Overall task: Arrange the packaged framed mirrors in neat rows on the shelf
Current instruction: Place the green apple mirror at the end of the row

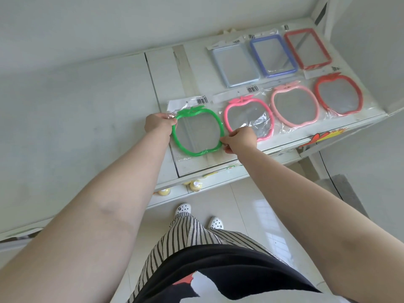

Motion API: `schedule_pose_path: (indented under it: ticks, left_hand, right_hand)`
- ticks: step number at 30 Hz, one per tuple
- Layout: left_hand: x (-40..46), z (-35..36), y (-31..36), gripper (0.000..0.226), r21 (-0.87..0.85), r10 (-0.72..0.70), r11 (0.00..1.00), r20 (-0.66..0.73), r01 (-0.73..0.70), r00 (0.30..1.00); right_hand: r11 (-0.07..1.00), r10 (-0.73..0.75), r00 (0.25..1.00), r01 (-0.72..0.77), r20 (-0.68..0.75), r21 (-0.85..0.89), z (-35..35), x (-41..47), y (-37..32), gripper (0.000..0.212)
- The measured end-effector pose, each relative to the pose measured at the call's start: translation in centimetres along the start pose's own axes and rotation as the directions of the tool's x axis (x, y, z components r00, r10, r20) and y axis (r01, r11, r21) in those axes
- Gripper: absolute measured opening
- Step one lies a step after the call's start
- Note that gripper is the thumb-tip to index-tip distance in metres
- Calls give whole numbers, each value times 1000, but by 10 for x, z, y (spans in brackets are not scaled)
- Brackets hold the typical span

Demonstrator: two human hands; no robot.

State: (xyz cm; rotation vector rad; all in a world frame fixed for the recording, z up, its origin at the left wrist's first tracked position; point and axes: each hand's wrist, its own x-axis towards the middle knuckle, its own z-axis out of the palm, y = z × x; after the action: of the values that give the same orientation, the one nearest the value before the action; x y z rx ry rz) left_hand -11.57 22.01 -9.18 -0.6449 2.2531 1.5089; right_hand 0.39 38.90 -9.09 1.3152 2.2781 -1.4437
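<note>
Green apple mirror (197, 130), rim partly behind both hands' (157, 124) grip.

White shelf (166, 68) carrying seven bagged mirrors, pale blue (235, 66), violet-blue (273, 54) and red (308, 48) rectangles lying behind, green (197, 130), pink (249, 119), pale pink (295, 104) and red (340, 95) apple shapes lying along the front edge

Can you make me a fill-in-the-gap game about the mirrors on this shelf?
1. Both hands hold the ____ apple-shaped mirror.
2. The back row has ____ rectangular mirrors.
3. The bright pink apple mirror lies right next to the ____ one.
4. The front row holds ____ apple-shaped mirrors.

Missing words: green; three; green; four
</note>
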Motion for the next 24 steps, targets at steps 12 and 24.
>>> schedule_pose_path:
  ticks: [12, 24]
  left_hand:
    - [13, 6, -9, 47, 115, 50, 992, -47, -44, 998]
    - [-45, 46, -8, 80, 624, 546, 624, 83, -470, 834]
  right_hand:
    - [1000, 1, 1000, -1, -6, 5, 1, -3, 2, 21]
    - [900, -272, 942, 175, -198, -400, -61, 12, 12, 28]
